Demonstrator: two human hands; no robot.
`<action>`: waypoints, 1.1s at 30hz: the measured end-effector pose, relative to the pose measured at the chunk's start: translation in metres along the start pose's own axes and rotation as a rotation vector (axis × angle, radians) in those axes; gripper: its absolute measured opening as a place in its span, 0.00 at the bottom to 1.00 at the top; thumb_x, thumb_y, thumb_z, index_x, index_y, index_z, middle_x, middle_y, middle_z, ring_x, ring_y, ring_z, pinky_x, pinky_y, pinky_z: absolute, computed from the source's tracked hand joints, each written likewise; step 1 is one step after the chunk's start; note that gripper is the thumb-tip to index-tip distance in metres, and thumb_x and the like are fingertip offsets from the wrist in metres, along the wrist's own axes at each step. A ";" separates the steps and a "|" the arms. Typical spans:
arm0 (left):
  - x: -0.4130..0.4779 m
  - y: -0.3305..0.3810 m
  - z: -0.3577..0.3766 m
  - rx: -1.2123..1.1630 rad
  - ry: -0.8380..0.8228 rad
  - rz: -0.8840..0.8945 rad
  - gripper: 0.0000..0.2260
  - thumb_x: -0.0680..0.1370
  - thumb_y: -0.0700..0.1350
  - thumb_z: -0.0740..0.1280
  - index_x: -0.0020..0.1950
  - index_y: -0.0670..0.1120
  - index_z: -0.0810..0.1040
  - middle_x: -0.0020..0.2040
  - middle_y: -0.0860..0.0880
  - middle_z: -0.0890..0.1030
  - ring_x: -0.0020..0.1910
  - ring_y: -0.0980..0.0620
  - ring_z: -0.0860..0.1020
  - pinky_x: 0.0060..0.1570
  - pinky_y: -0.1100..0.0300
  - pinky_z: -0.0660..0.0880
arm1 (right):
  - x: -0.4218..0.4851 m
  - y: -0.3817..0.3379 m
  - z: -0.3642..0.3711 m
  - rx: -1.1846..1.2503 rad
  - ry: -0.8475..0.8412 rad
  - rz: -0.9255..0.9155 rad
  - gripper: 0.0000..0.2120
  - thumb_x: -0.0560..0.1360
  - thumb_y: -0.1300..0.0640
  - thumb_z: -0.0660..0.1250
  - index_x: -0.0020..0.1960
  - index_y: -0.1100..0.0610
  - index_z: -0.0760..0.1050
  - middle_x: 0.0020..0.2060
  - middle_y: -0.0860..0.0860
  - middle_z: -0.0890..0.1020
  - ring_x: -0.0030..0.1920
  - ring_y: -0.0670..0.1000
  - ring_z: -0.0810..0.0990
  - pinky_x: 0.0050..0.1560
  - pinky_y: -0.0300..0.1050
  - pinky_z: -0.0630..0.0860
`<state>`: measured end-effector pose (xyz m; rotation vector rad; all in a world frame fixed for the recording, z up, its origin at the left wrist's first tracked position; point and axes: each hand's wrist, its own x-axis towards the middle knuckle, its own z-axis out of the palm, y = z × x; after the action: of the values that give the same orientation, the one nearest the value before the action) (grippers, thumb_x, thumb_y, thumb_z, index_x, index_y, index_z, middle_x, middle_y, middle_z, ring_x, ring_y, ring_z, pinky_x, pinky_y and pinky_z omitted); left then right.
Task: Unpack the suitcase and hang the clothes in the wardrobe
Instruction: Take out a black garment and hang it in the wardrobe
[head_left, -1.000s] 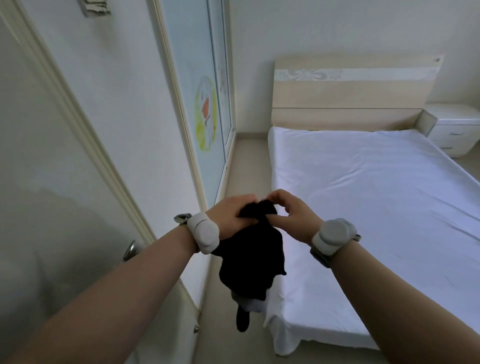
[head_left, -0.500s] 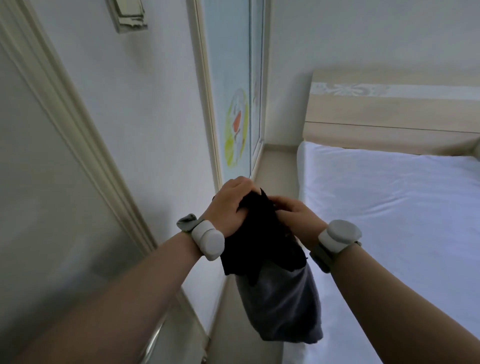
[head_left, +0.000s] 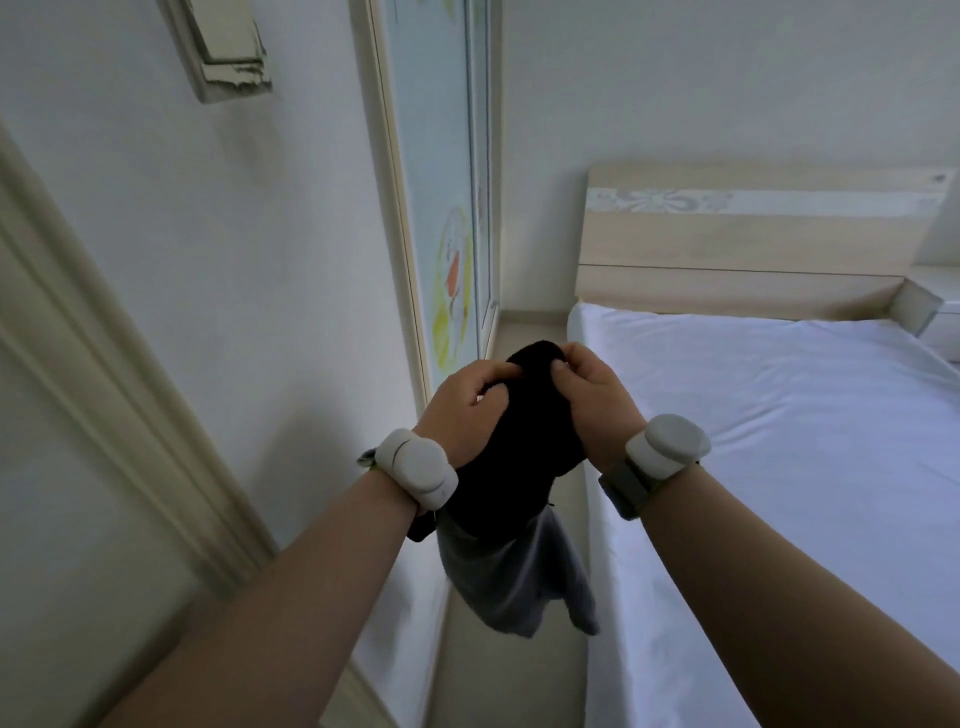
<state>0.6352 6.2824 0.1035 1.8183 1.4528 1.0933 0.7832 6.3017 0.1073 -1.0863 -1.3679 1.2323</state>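
A black garment (head_left: 519, 457) with a grey lower part (head_left: 509, 577) hangs in front of me, bunched at its top. My left hand (head_left: 462, 410) grips the bunched top from the left. My right hand (head_left: 592, 405) pinches the same top from the right, thumb and fingers closed on the cloth. Both hands almost touch above the narrow floor strip between wardrobe and bed. The wardrobe's sliding door (head_left: 441, 208), pale blue with a cartoon print, stands just behind the hands. No suitcase or hanger is in view.
A bed with a white sheet (head_left: 779, 441) and a light wooden headboard (head_left: 753, 234) fills the right side. A white wall (head_left: 234, 260) and a door frame (head_left: 104, 364) stand at the left. A nightstand corner (head_left: 940, 306) shows at the far right.
My view has turned left and up toward the wardrobe. Both hands rose with the garment and shifted their grip on its top; its grey lower part now hangs out below.
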 end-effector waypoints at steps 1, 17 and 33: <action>0.003 -0.002 -0.001 -0.005 0.032 -0.012 0.10 0.78 0.40 0.61 0.55 0.49 0.77 0.47 0.55 0.79 0.47 0.57 0.77 0.44 0.75 0.69 | 0.004 0.001 0.003 0.009 -0.013 -0.006 0.07 0.81 0.61 0.56 0.49 0.59 0.72 0.42 0.56 0.77 0.45 0.54 0.75 0.51 0.52 0.74; 0.026 -0.009 -0.026 -0.106 0.245 -0.165 0.09 0.79 0.41 0.59 0.54 0.43 0.78 0.49 0.46 0.81 0.52 0.46 0.78 0.55 0.54 0.73 | 0.056 0.028 -0.005 -0.650 -0.237 -0.188 0.10 0.71 0.60 0.71 0.50 0.52 0.74 0.39 0.49 0.78 0.38 0.49 0.77 0.42 0.40 0.73; 0.126 0.000 -0.010 -0.473 0.339 -0.296 0.06 0.77 0.44 0.62 0.46 0.51 0.78 0.48 0.44 0.80 0.54 0.42 0.78 0.62 0.44 0.72 | 0.126 0.090 -0.003 -0.029 -0.507 0.010 0.12 0.74 0.61 0.63 0.56 0.53 0.73 0.47 0.48 0.81 0.46 0.46 0.81 0.50 0.39 0.78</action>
<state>0.6369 6.4030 0.1397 1.0926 1.4319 1.4840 0.7698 6.4348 0.0286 -0.8266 -1.7608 1.5674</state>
